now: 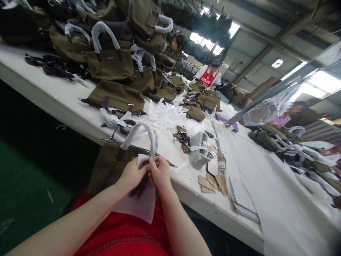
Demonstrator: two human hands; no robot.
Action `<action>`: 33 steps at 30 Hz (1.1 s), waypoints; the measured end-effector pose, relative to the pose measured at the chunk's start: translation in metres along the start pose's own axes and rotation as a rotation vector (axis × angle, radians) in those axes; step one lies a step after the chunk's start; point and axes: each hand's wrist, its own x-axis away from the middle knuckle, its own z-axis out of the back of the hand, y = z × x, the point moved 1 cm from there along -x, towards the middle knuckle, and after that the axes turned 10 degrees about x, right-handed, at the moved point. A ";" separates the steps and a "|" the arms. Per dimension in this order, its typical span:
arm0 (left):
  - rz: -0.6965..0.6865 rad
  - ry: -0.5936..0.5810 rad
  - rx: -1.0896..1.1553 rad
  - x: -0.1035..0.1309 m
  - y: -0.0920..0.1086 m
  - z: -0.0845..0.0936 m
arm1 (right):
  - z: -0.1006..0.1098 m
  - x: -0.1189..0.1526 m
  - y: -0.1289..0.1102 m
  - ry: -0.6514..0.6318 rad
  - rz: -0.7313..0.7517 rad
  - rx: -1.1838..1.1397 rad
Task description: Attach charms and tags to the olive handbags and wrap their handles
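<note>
An olive handbag [103,165] lies tilted over the table's near edge, against the red apron. Its handles [141,129] are wrapped in white paper and stand up. My left hand [134,175] pinches a thin white sheet [145,209] that hangs down in front of the bag. Close beside it, at the base of a handle, my right hand [160,173] is closed, with thumb and fingertips together. What it grips is too small to make out. A dark brown patterned piece [139,188] hangs below the fingers, partly covered by my left hand.
On the white table [186,181] are leopard-print pieces [183,138], a grey holder [199,151], brown card tags [213,183], and a heap of white strips [166,113]. Several olive bags [110,65] are piled behind, beside black straps [57,67]. Co-workers [209,76] stand across the table.
</note>
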 end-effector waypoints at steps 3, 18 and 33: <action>-0.062 -0.032 -0.073 0.003 0.004 0.000 | 0.000 -0.002 0.000 0.044 0.013 0.041; 0.219 -0.227 0.380 -0.004 0.009 0.018 | 0.027 0.000 0.010 0.054 0.062 0.201; -0.116 -0.387 -0.593 -0.005 0.025 0.019 | 0.002 -0.005 0.010 0.145 0.125 0.557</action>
